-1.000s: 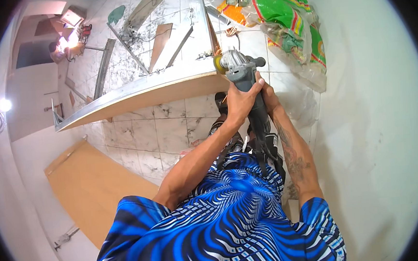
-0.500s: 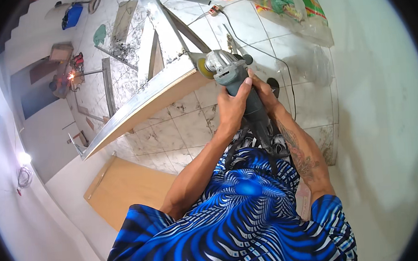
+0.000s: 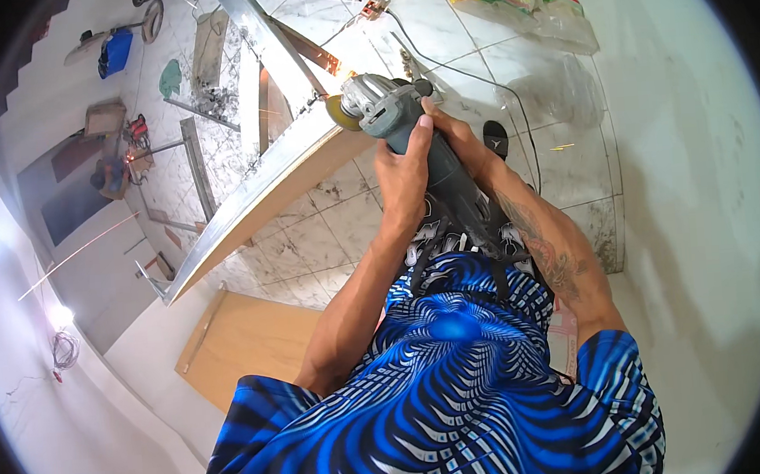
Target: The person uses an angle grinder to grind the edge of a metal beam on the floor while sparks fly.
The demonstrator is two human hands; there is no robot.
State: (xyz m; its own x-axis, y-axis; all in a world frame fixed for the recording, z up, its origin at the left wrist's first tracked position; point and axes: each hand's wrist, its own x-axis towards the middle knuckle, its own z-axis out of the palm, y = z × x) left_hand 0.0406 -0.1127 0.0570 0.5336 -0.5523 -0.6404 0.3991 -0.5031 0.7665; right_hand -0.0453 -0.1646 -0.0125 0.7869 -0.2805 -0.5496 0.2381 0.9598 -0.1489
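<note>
An angle grinder (image 3: 451,179) is gripped by the wrapped fingers of the left hand (image 3: 402,178) and the right hand (image 3: 463,139), its long axis laid from near right to far left. Its yellow disc (image 3: 341,115) is held beyond the fingers, to their left, at the metal-edged frame's (image 3: 290,148) right corner; the left hand is placed nearer

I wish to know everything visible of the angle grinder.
The angle grinder has a grey, metallic-looking gear head, a dark, plastic-looking body, a yellowish disc and a black side handle. It slants, head upper left, rear lower right in the picture. The left hand grips the body from the left, the right hand from the right. The disc sits at the corner of the metal-edged frame, with sparks nearby; exact contact is unclear.
</note>
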